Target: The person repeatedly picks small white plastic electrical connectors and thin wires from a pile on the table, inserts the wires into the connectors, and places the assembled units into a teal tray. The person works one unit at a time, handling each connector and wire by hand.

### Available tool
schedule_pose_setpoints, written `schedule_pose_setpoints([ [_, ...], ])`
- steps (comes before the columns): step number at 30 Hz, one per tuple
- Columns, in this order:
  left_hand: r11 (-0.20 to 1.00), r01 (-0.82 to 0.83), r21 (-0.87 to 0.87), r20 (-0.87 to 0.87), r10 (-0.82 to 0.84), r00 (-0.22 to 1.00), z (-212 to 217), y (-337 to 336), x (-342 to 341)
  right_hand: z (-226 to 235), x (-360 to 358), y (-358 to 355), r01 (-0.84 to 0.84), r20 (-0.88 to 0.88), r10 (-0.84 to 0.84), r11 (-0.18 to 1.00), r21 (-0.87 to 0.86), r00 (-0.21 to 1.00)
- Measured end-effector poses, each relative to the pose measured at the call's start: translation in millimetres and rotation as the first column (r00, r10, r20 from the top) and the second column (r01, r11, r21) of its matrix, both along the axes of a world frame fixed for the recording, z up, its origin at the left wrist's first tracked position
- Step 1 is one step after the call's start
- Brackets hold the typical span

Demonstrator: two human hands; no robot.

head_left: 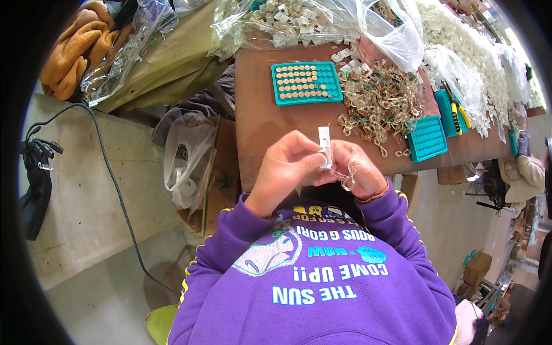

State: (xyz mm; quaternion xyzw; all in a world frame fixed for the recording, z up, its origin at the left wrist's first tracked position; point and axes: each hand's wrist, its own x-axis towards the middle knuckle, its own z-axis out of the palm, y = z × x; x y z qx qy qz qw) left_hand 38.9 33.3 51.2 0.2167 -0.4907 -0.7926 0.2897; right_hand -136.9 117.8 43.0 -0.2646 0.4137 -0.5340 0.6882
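Note:
My left hand (287,169) pinches a small white plastic casing (324,137) between thumb and fingertips, held upright in front of my chest near the table edge. My right hand (363,167) is closed at the casing's lower end, and its fingers partly hide what they grip. From there a thin looped wire (351,172) hangs over the right palm. Beyond the hands, a teal tray (334,98) holds rows of round tan discs. To its right spreads a heap of coiled wires with small parts (382,95).
A second teal tray (427,139) lies at the table's right edge. Yellow-and-black pliers (457,115) rest beside another teal tray. White casings (287,23) are piled at the back. Left of the brown table (261,115) stand a box and a plastic bag (187,161). A black cable (109,167) hangs farther left.

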Motion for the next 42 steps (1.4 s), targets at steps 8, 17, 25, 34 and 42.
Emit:
schedule_pose_setpoints([
  [8, 0.938, -0.185, -0.293, 0.135, 0.232, 0.963, -8.1, 2.6, -5.7, 42.4, -0.7, 3.9, -0.086, -0.812, -0.155, 0.966, -0.245, 0.563],
  [17, 0.972, -0.158, 0.175, 0.050, 0.152, 0.987, -13.6, 4.5, -7.7, 19.0, 26.2, 0.5, 0.178, -0.738, -0.446, 0.892, -0.416, 0.507],
  [25, 0.942, -0.131, 0.310, -0.003, 0.139, 0.990, -13.5, 9.0, -6.5, -1.2, 36.4, 1.8, 0.368, -0.492, -0.445, 0.896, -0.250, 0.748],
  [34, 0.932, -0.075, 0.354, -0.120, 0.124, 0.985, -17.9, 10.6, -6.4, -2.5, 41.8, 0.1, 0.393, -0.441, -0.463, 0.886, -0.245, 0.769],
  [42, 0.876, -0.035, 0.482, -0.127, 0.110, 0.986, -25.1, 7.2, -10.5, -0.2, 35.3, -2.9, 0.324, -0.562, -0.442, 0.896, -0.302, 0.699],
])
